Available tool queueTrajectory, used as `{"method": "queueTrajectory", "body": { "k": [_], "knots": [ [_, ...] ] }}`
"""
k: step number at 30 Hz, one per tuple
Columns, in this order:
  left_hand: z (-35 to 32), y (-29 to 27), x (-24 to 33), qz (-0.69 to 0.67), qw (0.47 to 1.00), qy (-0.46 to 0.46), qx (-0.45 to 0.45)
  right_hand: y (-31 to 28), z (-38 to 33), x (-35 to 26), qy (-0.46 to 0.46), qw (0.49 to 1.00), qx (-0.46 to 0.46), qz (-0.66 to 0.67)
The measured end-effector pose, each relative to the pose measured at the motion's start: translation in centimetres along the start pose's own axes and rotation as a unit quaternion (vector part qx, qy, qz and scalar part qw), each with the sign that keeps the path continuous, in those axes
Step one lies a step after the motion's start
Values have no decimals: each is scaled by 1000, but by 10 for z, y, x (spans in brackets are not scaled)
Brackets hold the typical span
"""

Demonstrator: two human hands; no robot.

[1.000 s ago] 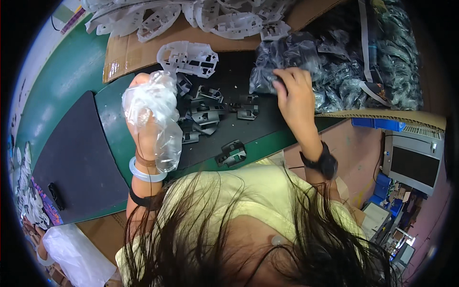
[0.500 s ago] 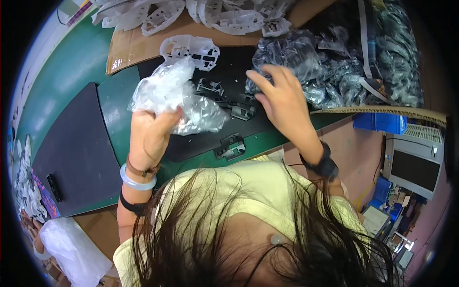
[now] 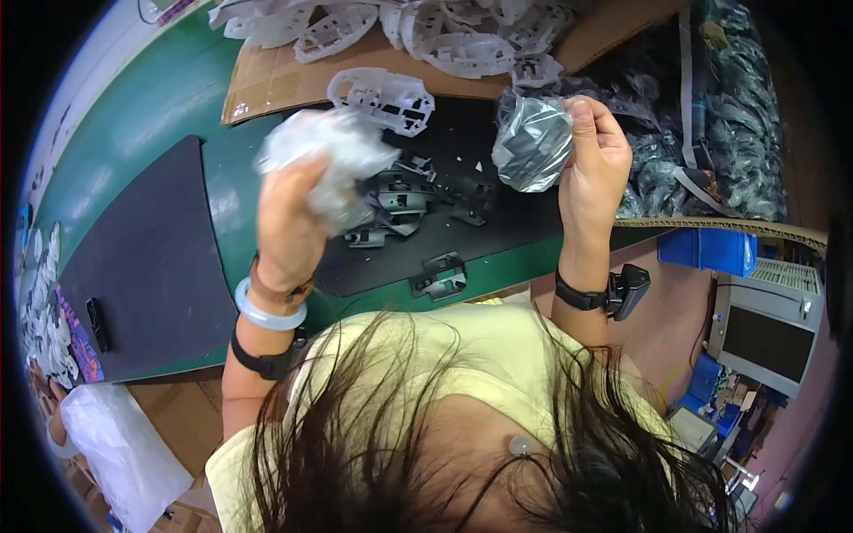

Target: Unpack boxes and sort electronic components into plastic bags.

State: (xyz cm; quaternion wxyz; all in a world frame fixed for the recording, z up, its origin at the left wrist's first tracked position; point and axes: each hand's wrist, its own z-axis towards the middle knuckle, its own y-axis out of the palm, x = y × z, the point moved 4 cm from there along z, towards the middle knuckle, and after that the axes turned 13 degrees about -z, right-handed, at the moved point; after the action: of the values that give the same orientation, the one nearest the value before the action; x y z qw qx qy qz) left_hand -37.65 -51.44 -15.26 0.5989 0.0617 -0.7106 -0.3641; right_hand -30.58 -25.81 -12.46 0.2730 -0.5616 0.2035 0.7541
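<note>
- A crumpled bunch of clear plastic bags (image 3: 327, 158) is gripped by the left hand (image 3: 289, 222), whose fingers are closed around its lower part; the bunch is held above the black mat (image 3: 498, 231).
- A small clear bag with a dark part inside (image 3: 531, 142) is pinched at its right edge by the right hand (image 3: 595, 169), with the thumb and fingers closed on it; it is held up over the far side of the mat.
- Several loose black plastic parts (image 3: 400, 200) are seen on the mat between the two hands, and one more black part (image 3: 440, 275) lies near the front edge.
- A white plastic frame (image 3: 384, 93) rests at the edge of the cardboard sheet (image 3: 284, 80), just behind the bunch.
- A pile of bagged dark parts (image 3: 711, 142) is placed to the right of the right hand.
</note>
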Motion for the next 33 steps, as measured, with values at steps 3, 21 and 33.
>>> {"method": "queueTrajectory", "body": {
  "k": [3,21,33],
  "knots": [
    [17,37,0,104,983,27,-151,27,-10,-7,-19,1000,-7,-10],
    [13,23,4,204,975,85,-1,30,-40,-19,-129,979,20,-156],
    [7,22,-13,37,998,-44,3,45,-58,-33,-317,918,-8,-239]
  ]
}}
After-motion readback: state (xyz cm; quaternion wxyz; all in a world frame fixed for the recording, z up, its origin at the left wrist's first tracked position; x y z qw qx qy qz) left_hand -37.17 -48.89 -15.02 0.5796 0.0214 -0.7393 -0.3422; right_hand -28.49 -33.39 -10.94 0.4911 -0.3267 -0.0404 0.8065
